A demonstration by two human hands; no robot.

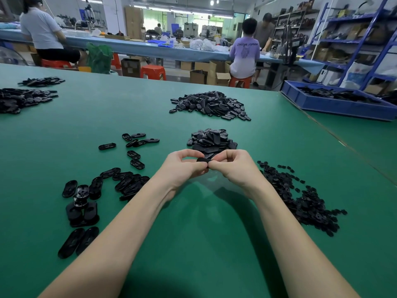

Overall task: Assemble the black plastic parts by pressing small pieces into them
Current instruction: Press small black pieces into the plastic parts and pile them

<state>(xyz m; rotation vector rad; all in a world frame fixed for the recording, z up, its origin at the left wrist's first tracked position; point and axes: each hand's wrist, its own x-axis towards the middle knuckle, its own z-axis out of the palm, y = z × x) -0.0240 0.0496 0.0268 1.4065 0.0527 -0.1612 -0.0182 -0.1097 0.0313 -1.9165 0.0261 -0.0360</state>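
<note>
Bare forearms over green table (193,244), left hand (182,166) and right hand (234,165) fingers pinched together on one black part (203,160)

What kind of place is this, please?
Most likely a small factory assembly floor. Heaps of black plastic parts lie on a green table, other workers sit at a long bench, and shelves hold boxes.
</note>
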